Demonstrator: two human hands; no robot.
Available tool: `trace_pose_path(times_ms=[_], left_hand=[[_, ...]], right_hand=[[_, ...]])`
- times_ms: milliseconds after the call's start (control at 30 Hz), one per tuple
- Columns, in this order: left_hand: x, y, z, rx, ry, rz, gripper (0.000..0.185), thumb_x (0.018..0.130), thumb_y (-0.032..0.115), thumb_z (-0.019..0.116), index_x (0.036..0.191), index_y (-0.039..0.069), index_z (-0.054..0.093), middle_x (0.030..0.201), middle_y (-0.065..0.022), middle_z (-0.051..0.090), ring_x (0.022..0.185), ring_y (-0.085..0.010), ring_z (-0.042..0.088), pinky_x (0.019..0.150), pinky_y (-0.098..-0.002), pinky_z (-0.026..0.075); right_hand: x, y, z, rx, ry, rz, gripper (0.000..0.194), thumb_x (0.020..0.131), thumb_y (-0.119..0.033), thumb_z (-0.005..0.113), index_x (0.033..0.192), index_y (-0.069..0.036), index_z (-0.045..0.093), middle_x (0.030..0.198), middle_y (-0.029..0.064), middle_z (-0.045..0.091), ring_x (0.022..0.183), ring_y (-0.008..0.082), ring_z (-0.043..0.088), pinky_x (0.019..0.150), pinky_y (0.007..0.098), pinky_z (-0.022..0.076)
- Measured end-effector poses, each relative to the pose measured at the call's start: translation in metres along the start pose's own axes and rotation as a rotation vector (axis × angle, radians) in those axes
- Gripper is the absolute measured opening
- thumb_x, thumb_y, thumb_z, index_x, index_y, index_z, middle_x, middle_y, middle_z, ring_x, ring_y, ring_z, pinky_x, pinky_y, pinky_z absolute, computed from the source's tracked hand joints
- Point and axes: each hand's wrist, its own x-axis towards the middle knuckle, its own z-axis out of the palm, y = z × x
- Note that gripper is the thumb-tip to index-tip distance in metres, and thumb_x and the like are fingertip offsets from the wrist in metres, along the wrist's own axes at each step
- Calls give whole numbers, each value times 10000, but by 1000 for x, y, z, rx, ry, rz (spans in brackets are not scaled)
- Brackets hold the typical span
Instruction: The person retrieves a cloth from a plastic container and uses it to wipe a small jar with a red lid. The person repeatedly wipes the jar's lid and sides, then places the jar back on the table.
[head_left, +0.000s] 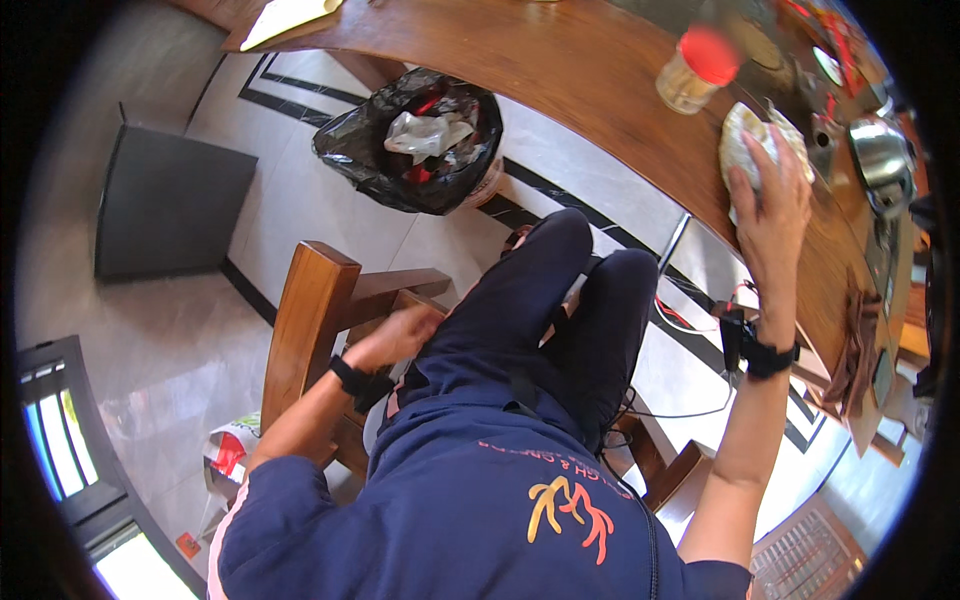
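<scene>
My right hand (772, 187) is on the wooden table (600, 97), its fingers around a pale, crumpled cloth or packet (739, 142); which of the two I cannot tell. Just beyond it stands a clear jar with a red lid (694, 71). Down by my thigh, beside the wooden chair's post (304, 322), is my left hand (405, 334). It is blurred, and its fingers are partly hidden against my dark trousers (495, 322). Both wrists wear black bands.
A bin lined with a black bag (409, 142) stands on the floor below the table edge, with rubbish inside. A metal kettle or pot (881, 157) is at the right. A brown cloth (853, 349) hangs near the table's end. Cables (682, 412) run beneath it. A dark box (169, 202) stands left.
</scene>
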Motion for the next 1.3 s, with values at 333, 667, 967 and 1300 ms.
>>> trace_pose_path(times_ms=[333,667,967,1300], left_hand=[[-33,-136,60,44,182,-392,416,884,342,756,1107,17,623,1023,-215,683,922,-386,659,793,-446,506],[-159,-145,48,-208,-630,-497,305,911,146,634,1184,14,668,1167,-165,691,1066,-283,611,921,-434,483],[-279,-50,17,-136,-1228,-797,308,938,272,606,1142,79,732,945,-97,725,887,-225,658,809,-372,523],[-111,12,-42,621,-415,-7,224,932,256,597,938,44,671,825,-229,688,800,-441,670,698,-517,533]], right_hand=[[4,-12,-18,26,-181,53,418,995,-220,592,1401,-125,584,1539,175,446,1418,382,396,1176,486,271],[4,-14,-22,33,-288,121,461,1031,-350,543,1429,-121,507,1553,231,393,1423,470,334,1156,586,257],[10,-19,-23,47,-261,114,452,1017,-325,555,1421,-121,549,1559,207,397,1442,450,323,1177,555,240],[-5,-13,-13,2,-45,69,421,934,-285,676,1342,-193,627,1492,129,498,1393,365,422,1144,491,316]])
